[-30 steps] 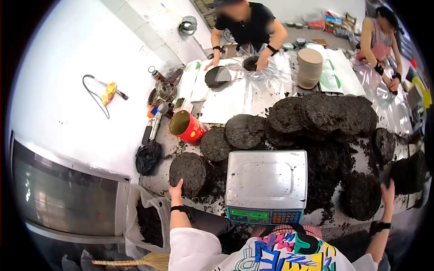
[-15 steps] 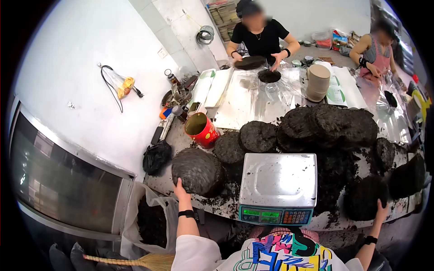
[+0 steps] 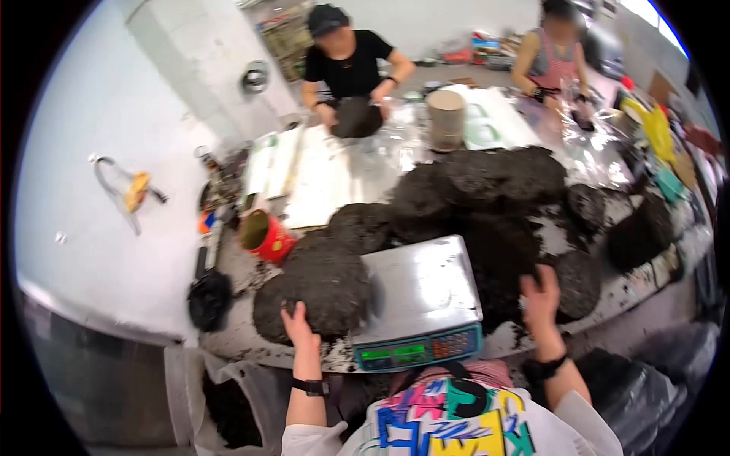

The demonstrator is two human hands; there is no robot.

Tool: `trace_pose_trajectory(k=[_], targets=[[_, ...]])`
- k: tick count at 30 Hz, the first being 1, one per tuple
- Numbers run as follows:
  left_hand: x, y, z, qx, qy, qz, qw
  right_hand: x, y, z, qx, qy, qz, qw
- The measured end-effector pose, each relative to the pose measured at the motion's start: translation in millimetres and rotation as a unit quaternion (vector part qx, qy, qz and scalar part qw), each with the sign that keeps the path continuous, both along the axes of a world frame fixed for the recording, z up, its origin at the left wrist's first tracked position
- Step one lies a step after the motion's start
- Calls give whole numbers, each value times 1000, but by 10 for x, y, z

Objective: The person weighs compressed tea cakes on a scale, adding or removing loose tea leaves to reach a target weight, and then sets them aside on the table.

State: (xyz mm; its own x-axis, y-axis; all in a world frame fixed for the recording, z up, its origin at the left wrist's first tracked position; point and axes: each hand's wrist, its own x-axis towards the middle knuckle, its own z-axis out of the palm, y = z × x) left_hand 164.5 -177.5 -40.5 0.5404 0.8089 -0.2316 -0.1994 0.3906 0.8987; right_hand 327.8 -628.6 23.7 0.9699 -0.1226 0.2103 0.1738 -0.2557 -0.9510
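My left hand (image 3: 298,325) grips the near edge of a round dark pressed cake (image 3: 328,280), which lies tilted over another cake (image 3: 268,313) just left of the scale (image 3: 417,292). The scale's steel platform is bare and its green display (image 3: 394,353) is lit. My right hand (image 3: 540,298) lies against the dark pile of cakes (image 3: 494,262) right of the scale, beside a round cake (image 3: 582,281). Blur hides whether it grips anything.
More dark cakes are heaped behind the scale (image 3: 487,178). A red can (image 3: 266,237) and a black bag (image 3: 209,300) sit at the left, and a sack of crumbs (image 3: 228,391) hangs below the table edge. Two people work at the far side; one holds a cake (image 3: 354,118). A tan cylinder (image 3: 446,118) stands there.
My left hand has lifted the cake and brought it closer to the scale. My right hand has left the far-right cake and come in beside the scale. The view has swung.
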Motion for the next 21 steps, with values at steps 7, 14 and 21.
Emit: trace_pose_trajectory(k=[7,14,21], targets=[[685,-1136,-389,-176,-52,-89,979,-455,965,18,-227,-223,374,871],[-396,-607,-241,28,79,57,995,974,-36,-1074,-186,-71,26,980],[-1062,-975,-16,14,114,92,989,2576,-754,-1945,-399,98,9,912]])
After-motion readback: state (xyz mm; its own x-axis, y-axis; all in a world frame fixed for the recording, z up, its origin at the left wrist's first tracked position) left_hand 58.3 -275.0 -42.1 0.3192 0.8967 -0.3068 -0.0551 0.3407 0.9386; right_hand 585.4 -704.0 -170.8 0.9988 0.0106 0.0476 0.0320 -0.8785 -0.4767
